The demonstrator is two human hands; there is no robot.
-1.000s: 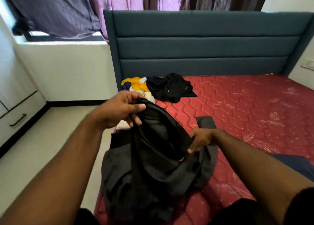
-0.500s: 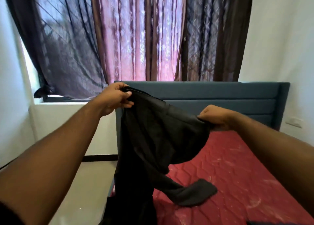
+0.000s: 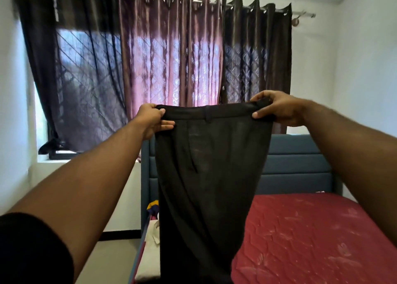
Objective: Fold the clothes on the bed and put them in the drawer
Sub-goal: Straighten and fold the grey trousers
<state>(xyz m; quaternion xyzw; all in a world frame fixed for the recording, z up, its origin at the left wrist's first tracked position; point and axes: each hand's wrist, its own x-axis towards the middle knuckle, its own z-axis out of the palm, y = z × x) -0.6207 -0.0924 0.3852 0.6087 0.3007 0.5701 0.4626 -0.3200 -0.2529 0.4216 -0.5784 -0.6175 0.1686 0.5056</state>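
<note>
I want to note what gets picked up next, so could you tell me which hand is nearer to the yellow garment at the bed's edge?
Left. The left hand grips the black trousers above the yellow garment; the right hand grips their far corner.

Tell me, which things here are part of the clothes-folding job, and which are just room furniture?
Part of the job:
- black trousers, held up by the waistband
- left hand and right hand, gripping that waistband
- yellow and white clothes pile at the bed's edge
- red quilted mattress

Just there:
- dark and purple curtains
- blue padded headboard
</note>
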